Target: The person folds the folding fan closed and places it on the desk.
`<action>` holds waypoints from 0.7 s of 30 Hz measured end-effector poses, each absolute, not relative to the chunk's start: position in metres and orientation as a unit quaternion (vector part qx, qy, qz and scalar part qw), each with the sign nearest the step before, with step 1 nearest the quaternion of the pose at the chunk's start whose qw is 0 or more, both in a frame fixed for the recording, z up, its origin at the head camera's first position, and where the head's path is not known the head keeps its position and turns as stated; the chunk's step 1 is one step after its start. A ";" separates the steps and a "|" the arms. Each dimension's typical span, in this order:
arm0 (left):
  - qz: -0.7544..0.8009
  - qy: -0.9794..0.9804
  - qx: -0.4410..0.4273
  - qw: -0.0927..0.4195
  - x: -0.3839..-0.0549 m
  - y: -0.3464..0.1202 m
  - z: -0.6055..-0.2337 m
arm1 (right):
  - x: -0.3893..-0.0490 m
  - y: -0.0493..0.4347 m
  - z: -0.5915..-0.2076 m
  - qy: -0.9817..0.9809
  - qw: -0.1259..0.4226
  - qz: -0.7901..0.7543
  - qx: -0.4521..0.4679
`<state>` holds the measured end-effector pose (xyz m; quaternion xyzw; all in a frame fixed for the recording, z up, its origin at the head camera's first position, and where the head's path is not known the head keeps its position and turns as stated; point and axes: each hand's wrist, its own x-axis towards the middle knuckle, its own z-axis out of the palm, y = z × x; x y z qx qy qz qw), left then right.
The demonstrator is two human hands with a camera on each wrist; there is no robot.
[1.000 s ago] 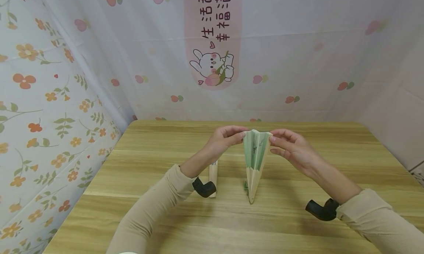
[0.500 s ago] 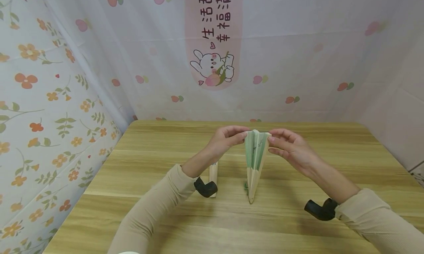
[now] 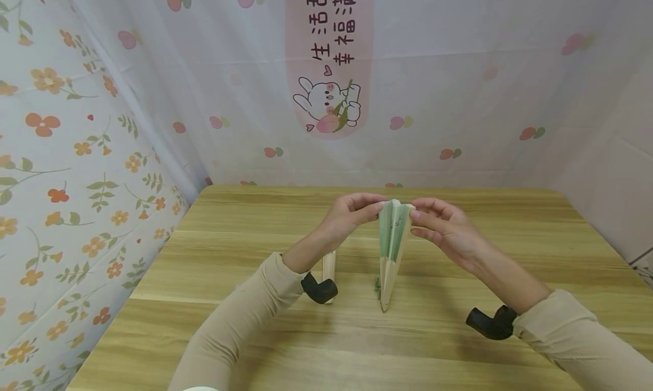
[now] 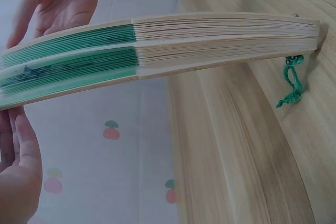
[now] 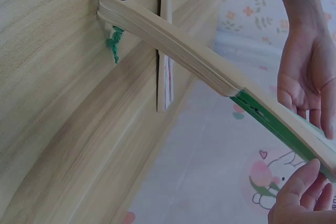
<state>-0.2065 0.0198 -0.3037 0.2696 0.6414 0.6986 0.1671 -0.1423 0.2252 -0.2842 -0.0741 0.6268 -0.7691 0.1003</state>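
A green folding fan (image 3: 386, 241) with pale wooden ribs stands almost folded, its pivot end down on the table and its green end raised. My left hand (image 3: 348, 214) holds its left edge near the top between thumb and fingers. On the opposite edge, my right hand (image 3: 449, 228) pinches the fan at about the same height. The left wrist view shows the ribs (image 4: 226, 38) stacked closely, with a narrow gap along the middle. A green cord tassel (image 4: 292, 80) hangs by the pivot.
A second folded fan (image 5: 166, 72) lies on the wooden table (image 3: 245, 226), partly behind my left forearm in the head view. Black curved pieces (image 3: 320, 290) sit at both wrists. A printed curtain (image 3: 459, 85) hangs behind the table.
Both hands have come slightly closer together, and the fan has narrowed between them. Its pivot end stays on the table.
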 end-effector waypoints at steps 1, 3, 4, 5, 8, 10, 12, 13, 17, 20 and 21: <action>0.698 0.641 0.270 0.168 -0.206 0.020 -0.304 | -0.142 0.225 -0.284 0.627 0.100 -0.769 -0.075; 0.698 0.641 0.270 0.171 -0.206 0.020 -0.303 | -0.142 0.224 -0.284 0.629 0.100 -0.767 -0.076; 0.697 0.641 0.270 0.172 -0.206 0.019 -0.302 | -0.142 0.224 -0.284 0.630 0.100 -0.766 -0.077; 0.697 0.642 0.270 0.172 -0.205 0.019 -0.301 | -0.142 0.223 -0.283 0.631 0.100 -0.765 -0.078; 0.693 0.646 0.271 0.170 -0.199 0.018 -0.293 | -0.142 0.223 -0.284 0.632 0.101 -0.764 -0.081; 0.692 0.648 0.270 0.170 -0.195 0.016 -0.288 | -0.143 0.224 -0.284 0.632 0.103 -0.763 -0.086; 0.691 0.647 0.271 0.171 -0.192 0.015 -0.285 | -0.143 0.224 -0.284 0.630 0.105 -0.764 -0.093; 0.691 0.647 0.272 0.173 -0.192 0.015 -0.285 | -0.143 0.225 -0.285 0.629 0.106 -0.764 -0.098; 0.684 0.650 0.279 0.175 -0.191 0.013 -0.283 | -0.142 0.226 -0.285 0.624 0.108 -0.766 -0.112; 0.676 0.657 0.283 0.176 -0.195 0.013 -0.286 | -0.141 0.226 -0.284 0.621 0.109 -0.767 -0.117; 0.674 0.658 0.284 0.177 -0.197 0.013 -0.288 | -0.141 0.227 -0.284 0.621 0.109 -0.767 -0.118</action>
